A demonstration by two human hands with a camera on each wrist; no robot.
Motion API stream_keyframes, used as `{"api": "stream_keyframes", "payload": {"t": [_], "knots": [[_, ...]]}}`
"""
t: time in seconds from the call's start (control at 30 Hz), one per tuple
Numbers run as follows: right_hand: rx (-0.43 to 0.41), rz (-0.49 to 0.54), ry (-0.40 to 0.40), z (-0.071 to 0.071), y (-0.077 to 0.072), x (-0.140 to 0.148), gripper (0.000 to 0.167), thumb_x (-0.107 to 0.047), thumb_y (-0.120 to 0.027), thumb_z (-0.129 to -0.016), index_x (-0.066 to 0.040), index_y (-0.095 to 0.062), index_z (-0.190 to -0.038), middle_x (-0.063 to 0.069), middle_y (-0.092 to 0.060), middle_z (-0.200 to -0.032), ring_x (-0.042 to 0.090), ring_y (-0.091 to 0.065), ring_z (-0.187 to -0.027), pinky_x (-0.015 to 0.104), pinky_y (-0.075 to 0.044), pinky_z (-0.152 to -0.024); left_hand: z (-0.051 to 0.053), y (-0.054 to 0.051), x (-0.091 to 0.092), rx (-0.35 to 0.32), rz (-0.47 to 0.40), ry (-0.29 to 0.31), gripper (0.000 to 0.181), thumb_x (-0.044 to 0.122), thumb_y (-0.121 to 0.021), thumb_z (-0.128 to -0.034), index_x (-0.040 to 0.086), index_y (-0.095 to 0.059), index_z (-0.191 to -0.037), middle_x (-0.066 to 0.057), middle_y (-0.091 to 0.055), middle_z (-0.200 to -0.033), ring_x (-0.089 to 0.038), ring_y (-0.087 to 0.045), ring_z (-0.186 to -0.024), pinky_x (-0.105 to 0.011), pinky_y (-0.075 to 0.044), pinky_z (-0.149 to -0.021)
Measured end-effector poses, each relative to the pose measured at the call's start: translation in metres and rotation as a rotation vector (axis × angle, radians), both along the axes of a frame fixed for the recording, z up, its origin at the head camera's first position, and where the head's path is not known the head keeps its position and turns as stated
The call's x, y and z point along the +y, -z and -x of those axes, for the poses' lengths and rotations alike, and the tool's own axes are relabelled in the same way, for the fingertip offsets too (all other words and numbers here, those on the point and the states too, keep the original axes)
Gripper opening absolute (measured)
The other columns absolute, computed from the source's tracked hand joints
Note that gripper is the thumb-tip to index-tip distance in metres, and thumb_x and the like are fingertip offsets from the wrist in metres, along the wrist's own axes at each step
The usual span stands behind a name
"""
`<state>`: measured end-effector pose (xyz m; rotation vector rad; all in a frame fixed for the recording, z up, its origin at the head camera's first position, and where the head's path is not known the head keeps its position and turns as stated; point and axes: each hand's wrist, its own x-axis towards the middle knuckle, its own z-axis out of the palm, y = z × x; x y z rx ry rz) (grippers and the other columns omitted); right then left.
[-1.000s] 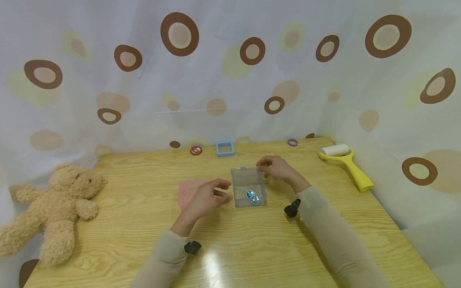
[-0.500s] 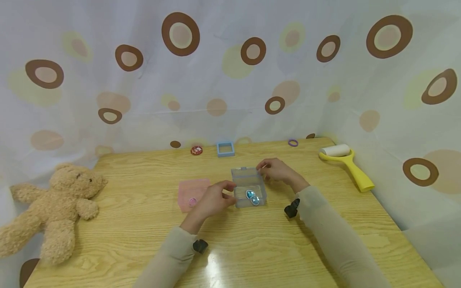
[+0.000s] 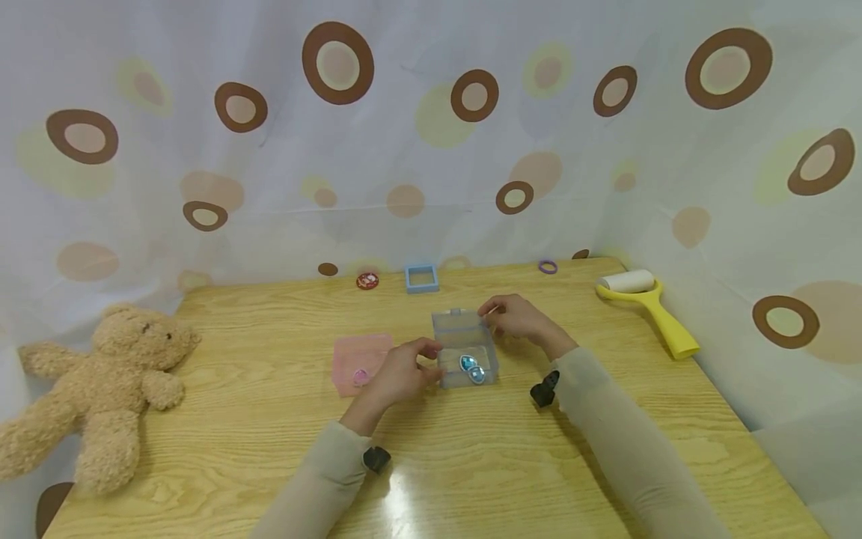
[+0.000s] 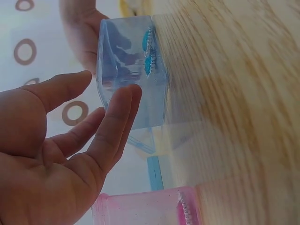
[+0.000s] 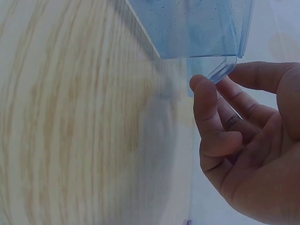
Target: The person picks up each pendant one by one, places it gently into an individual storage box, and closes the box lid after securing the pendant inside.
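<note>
A small see-through bluish box (image 3: 453, 379) stands on the table with its lid (image 3: 458, 322) raised at the back. Two blue gems (image 3: 473, 369) with pale beaded rims lie inside. At the box's left side is my left hand (image 3: 402, 372), its fingers (image 4: 117, 119) fairly straight and very near or touching the wall. My right hand (image 3: 520, 317) pinches the lid's right edge between thumb and fingertips, as the right wrist view shows. Left of the box, partly behind my left hand, is a pink see-through box (image 3: 357, 350) with a pink gem (image 3: 361, 376) in it.
Along the table's back lie a red round piece (image 3: 367, 281), a light blue square frame (image 3: 421, 278) and a purple ring (image 3: 548, 266). A yellow-handled roller (image 3: 656, 307) lies at the right edge. A teddy bear (image 3: 111, 385) rests at the left edge.
My left hand has moved right up to the bluish box, bringing the pink gem into view. My right hand stays at the lid, which has hardly shifted.
</note>
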<state>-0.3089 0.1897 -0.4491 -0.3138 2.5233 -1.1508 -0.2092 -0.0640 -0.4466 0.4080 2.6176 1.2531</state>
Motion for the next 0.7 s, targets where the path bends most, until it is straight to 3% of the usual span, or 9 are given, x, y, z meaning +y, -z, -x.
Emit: {"api": "stream_keyframes", "payload": {"t": [0.17,0.43,0.7], "knots": [[0.024,0.009,0.003,-0.001,-0.002,0.000,0.030,-0.016,-0.051,-0.101,-0.004,-0.062,-0.126,0.019,-0.067,-0.116,0.030,-0.068,-0.087,0.041,-0.053,-0.078,0.000,0.000,0.001,0.005,0.001,-0.005,0.041,0.016,-0.071,-0.0917,0.005,-0.062,-0.130,-0.017,-0.067,-0.122,-0.026,-0.070,-0.094,-0.031,-0.056,-0.073],[0.059,0.041,0.031,-0.002,-0.005,0.001,0.032,-0.019,-0.053,-0.101,-0.004,-0.059,-0.129,0.020,-0.066,-0.118,0.030,-0.067,-0.086,0.043,-0.054,-0.077,-0.001,-0.002,0.003,0.031,0.014,-0.014,0.041,0.016,-0.073,-0.0903,0.005,-0.062,-0.129,-0.017,-0.069,-0.120,-0.026,-0.071,-0.092,-0.032,-0.056,-0.073],[0.078,0.130,0.098,-0.003,-0.012,0.003,0.040,-0.024,-0.055,-0.102,-0.003,-0.049,-0.136,0.021,-0.070,-0.115,0.040,-0.067,-0.089,0.047,-0.050,-0.087,-0.002,-0.001,0.003,0.037,0.019,-0.017,0.042,0.016,-0.073,-0.0900,0.004,-0.062,-0.129,-0.018,-0.069,-0.119,-0.026,-0.072,-0.091,-0.031,-0.056,-0.073]]}}
